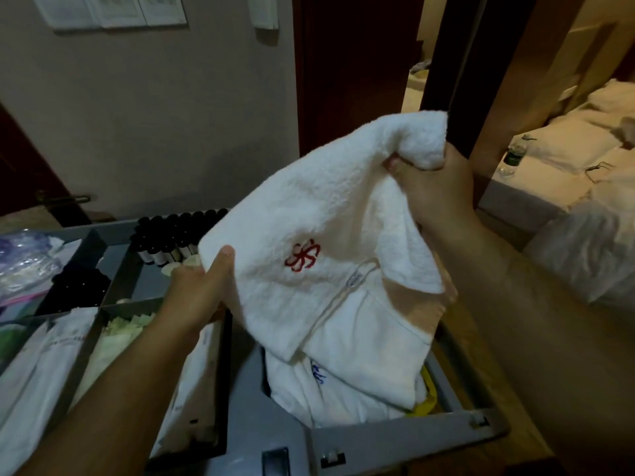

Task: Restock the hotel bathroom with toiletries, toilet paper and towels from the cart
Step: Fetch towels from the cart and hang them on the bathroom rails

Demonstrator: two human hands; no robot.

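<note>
A white towel (316, 218) with a red embroidered mark hangs spread between both hands above the grey cart (395, 438). My left hand (199, 286) pinches its lower left edge. My right hand (436, 183) grips the bunched upper right corner. Below the towel, more white towels (357, 369) lie piled in the cart's open bin. Small dark toiletry bottles (171, 235) stand in a row in a tray compartment at the left.
The cart tray holds white packets (51, 359), pale green sachets (117, 334) and plastic-wrapped items (24, 266). A dark door frame (443, 53) stands ahead. An unmade bed (577, 146) with a water bottle (513, 159) lies at the right, a plastic bag (591, 252) near it.
</note>
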